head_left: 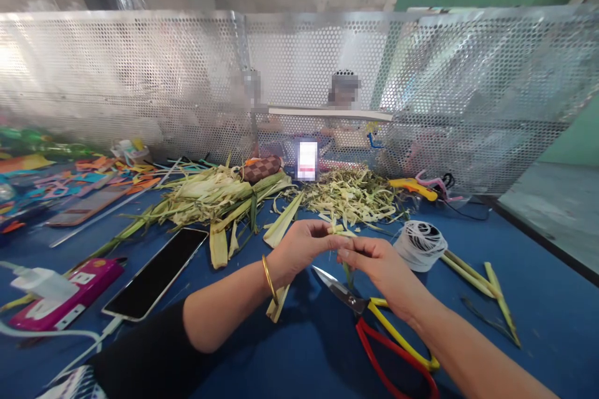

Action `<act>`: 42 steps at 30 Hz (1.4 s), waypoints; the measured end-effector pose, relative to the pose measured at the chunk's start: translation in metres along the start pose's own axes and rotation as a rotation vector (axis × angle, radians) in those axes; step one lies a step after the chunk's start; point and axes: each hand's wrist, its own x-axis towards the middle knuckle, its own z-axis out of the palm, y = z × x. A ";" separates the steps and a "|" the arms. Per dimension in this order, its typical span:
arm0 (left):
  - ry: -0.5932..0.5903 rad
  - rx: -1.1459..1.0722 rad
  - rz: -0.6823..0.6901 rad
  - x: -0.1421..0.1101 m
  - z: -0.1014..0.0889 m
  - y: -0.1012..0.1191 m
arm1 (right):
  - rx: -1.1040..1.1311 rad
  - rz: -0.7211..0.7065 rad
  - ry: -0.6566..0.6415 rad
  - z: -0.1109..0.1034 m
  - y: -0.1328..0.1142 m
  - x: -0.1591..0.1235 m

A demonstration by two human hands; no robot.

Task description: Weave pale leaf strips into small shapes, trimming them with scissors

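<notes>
My left hand [302, 248] and my right hand [377, 262] meet above the middle of the blue table, fingertips pinched together. Between them shows a small pale yellow-green piece of husk [336, 229], partly hidden by the fingers. A greenish end hangs under the right fingers. Scissors [358, 305] with one yellow and one red handle lie partly under my right hand, blades pointing away to the left. A spool of white string [421, 244] stands just right of that hand. One wide husk strip [283, 221] lies behind my left hand, which wears a gold bangle above it at the wrist.
A heap of long husks [210, 193] and a pile of shredded husk [353, 193] lie behind. A black phone [156, 274] and a magenta power strip [88, 280] are at left. A yellow cutter [412, 187] lies before the perforated metal screen [187, 75]; people sit beyond.
</notes>
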 end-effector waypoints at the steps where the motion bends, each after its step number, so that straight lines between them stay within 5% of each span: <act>1: -0.024 -0.028 -0.010 0.000 0.000 0.000 | 0.005 -0.009 -0.001 0.000 0.000 0.000; 8: 0.043 0.107 0.036 0.002 -0.003 -0.004 | -0.001 0.013 -0.012 0.002 0.003 0.000; 15: -0.096 -0.014 -0.052 0.002 -0.009 0.005 | 0.121 0.023 -0.050 0.001 0.001 -0.001; 18: -0.055 -0.002 -0.034 0.003 -0.013 0.008 | 0.163 0.002 -0.012 -0.001 0.002 0.002; 22: 0.088 -0.046 -0.068 0.005 -0.017 0.009 | 0.068 -0.060 0.116 -0.007 0.002 0.004; 27: 0.166 -0.091 -0.112 0.007 -0.016 0.005 | -0.097 -0.065 0.026 -0.002 0.000 0.000; 38: 0.044 -0.295 -0.207 0.003 -0.003 -0.007 | -0.119 -0.095 0.090 0.005 0.008 0.000; 42: 0.103 -0.305 -0.210 0.003 0.000 -0.013 | -0.164 -0.120 0.084 0.006 0.010 -0.001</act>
